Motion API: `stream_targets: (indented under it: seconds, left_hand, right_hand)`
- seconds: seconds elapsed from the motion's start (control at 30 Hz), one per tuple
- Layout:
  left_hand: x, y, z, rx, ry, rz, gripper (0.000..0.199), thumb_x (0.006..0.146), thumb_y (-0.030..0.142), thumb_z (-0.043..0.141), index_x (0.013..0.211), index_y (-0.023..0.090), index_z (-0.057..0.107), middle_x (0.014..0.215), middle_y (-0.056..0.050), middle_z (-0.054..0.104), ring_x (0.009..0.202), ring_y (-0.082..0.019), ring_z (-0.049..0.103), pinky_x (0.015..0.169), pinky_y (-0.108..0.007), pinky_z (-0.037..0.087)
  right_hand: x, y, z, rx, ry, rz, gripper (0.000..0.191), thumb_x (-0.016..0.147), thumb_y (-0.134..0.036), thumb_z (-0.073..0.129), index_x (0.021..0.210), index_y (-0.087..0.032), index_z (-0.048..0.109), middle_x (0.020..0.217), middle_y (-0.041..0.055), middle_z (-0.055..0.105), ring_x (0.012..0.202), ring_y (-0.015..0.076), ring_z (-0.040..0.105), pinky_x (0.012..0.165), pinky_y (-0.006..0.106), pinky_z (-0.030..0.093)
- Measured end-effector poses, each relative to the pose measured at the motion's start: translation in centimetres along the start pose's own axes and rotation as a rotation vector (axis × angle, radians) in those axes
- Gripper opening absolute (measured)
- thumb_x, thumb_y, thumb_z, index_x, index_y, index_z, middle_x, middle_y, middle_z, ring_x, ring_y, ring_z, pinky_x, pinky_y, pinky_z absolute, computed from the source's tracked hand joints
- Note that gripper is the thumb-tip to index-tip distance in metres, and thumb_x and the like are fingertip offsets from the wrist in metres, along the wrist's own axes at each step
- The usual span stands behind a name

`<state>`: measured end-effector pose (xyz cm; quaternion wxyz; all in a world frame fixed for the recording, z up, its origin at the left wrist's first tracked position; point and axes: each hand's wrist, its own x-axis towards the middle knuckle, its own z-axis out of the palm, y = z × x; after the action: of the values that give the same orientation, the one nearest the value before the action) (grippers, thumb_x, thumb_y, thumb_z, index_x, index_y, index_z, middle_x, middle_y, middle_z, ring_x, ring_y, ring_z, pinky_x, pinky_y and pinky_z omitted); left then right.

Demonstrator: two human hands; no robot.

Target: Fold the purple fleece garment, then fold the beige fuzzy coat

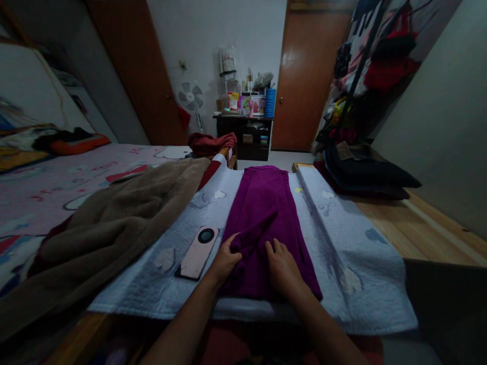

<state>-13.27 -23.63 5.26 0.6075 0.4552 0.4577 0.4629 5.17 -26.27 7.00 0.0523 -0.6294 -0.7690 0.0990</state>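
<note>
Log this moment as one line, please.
left hand: gripping purple cloth garment, left side | right hand: touching garment | nearby: pink rectangular phone, left of garment | beneath both: pale blue patterned cloth

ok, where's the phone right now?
In the head view, the phone lies left of centre on the pale blue quilt, between the brown fleecy garment and the purple garment, just left of the left hand.
</note>
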Motion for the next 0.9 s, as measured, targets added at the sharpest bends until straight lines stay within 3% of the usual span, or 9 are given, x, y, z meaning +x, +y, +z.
stream_targets:
  seconds: [0.13,0.27,0.37,0.47,0.63,0.9]
  left_hand:
    - [-0.4,0.8,0.2,-0.034,0.01,-0.009,0.068,0.062,0.008,0.059,0.129,0.016,0.051,0.11,-0.005,0.071,0.098,-0.021,0.067,0.086,-0.031,0.053]
    - [-0.8,1.3,0.4,-0.027,0.022,-0.024,0.068,0.064,0.012,0.061,0.131,0.017,0.051,0.111,-0.005,0.071,0.101,-0.022,0.066,0.088,-0.031,0.053]
    - [-0.9,1.6,0.5,-0.027,0.043,-0.028,0.069,0.063,0.013,0.063,0.131,0.017,0.052,0.111,-0.005,0.071,0.103,-0.022,0.066,0.09,-0.032,0.052]
    - [-1.0,1.7,0.5,-0.053,0.053,-0.021,0.069,0.062,0.015,0.064,0.13,0.016,0.053,0.111,-0.006,0.071,0.102,-0.024,0.066,0.091,-0.033,0.052]
    - [-1.0,1.3,0.3,-0.082,0.045,-0.01,0.071,0.063,0.014,0.063,0.132,0.017,0.052,0.113,-0.007,0.071,0.105,-0.024,0.065,0.093,-0.035,0.051]
    - [-1.1,0.9,0.0,-0.081,0.084,-0.017,0.076,0.062,0.014,0.062,0.137,0.019,0.049,0.108,-0.005,0.072,0.1,-0.023,0.067,0.089,-0.035,0.053]
  right_hand:
    - [0.6,1.6,0.0,0.157,0.118,0.049,0.062,0.074,0.002,0.04,0.132,-0.016,0.053,0.122,0.0144,0.062,0.11,0.0248,0.057,0.094,0.033,0.042]
    - [1.2,4.4,-0.3,0.48,0.23,0.194,0.06,0.066,-0.006,0.048,0.124,-0.017,0.059,0.102,0.0073,0.071,0.088,0.0213,0.065,0.082,0.03,0.047]
    - [1.2,6.0,-0.5,0.79,0.3,0.337,0.054,0.064,-0.015,0.05,0.116,-0.016,0.063,0.072,0.0005,0.069,0.057,0.0168,0.059,0.058,0.027,0.047]
    - [0.9,6.8,-0.4,1.177,0.349,0.484,0.056,0.06,-0.019,0.053,0.116,-0.014,0.061,0.058,-0.0041,0.063,0.042,0.0125,0.05,0.041,0.022,0.037]
    - [0.6,7.4,-0.2,1.701,0.444,0.559,0.055,0.055,-0.02,0.06,0.11,-0.017,0.061,0.061,-0.0061,0.065,0.043,0.0101,0.054,0.042,0.019,0.042]
    - [0.5,8.9,-0.6,2.003,0.636,0.608,0.05,0.05,-0.015,0.067,0.099,-0.021,0.062,0.07,-0.0076,0.068,0.054,0.0097,0.063,0.055,0.019,0.054]
